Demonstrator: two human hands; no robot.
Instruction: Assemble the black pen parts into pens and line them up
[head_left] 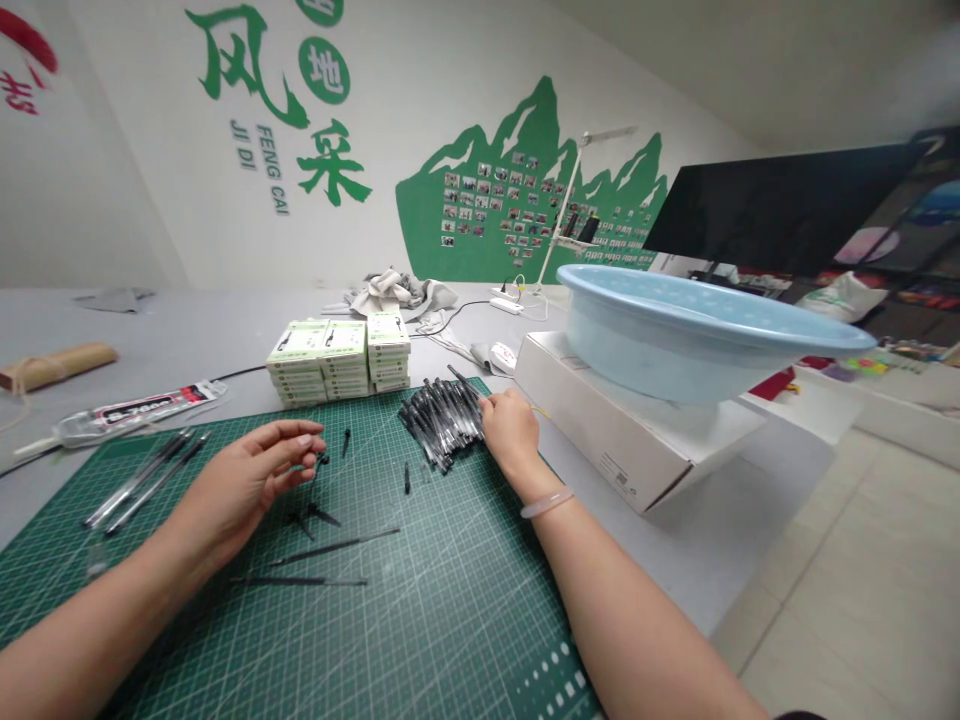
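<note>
My left hand (259,475) hovers over the left of the green cutting mat (450,580), its fingers curled together round a small black pen part (323,458). At the right edge of a heap of black-and-clear pens (439,420), my right hand (511,428) has its fingers closed on a pen, mostly hidden by the hand. Two ink refills (337,546) lie in front of my left hand. Several black clips or caps (307,517) are just below it, and a short black piece (407,478) lies between my hands. Two clear pens (139,485) rest at the left.
Stacked small green-and-white boxes (319,360) stand behind the mat. A light-blue basin (675,335) sits on a white carton (622,430) to the right. A plastic pen packet (142,412) and a bamboo piece (60,365) lie left. Grey cloths (397,292) are at the back.
</note>
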